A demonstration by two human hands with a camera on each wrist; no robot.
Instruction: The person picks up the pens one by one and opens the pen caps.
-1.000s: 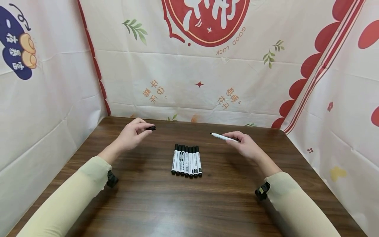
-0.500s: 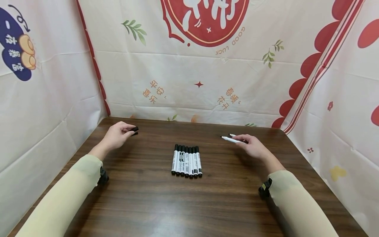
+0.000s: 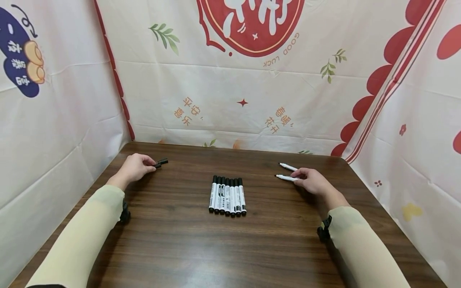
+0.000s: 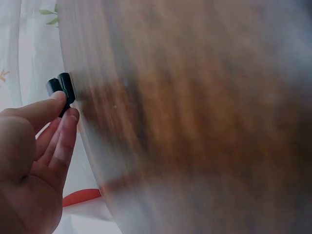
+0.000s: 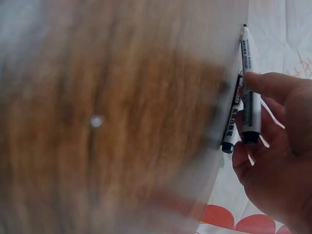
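Note:
My left hand (image 3: 134,168) is low over the left back of the wooden table, pinching a small black marker cap (image 3: 157,165) between thumb and fingertips. A second black cap (image 3: 163,161) lies right beside it. Across the table, my right hand (image 3: 312,182) holds an uncapped white whiteboard marker (image 3: 285,177), its dark tip pointing left. Just behind that one, another uncapped marker (image 3: 287,166) lies on the table. In the right wrist view the held marker (image 5: 249,105) appears beside the lying marker (image 5: 231,122), between thumb and fingers.
Several capped white markers (image 3: 227,197) lie side by side in a row at the middle of the brown table (image 3: 216,248), black caps toward the back. Printed cloth (image 3: 223,88) hangs behind the table and along both sides.
Both hands have moved outward, the left with its cap and the right with its marker, and have come lower to the table. The row of capped markers has stayed put.

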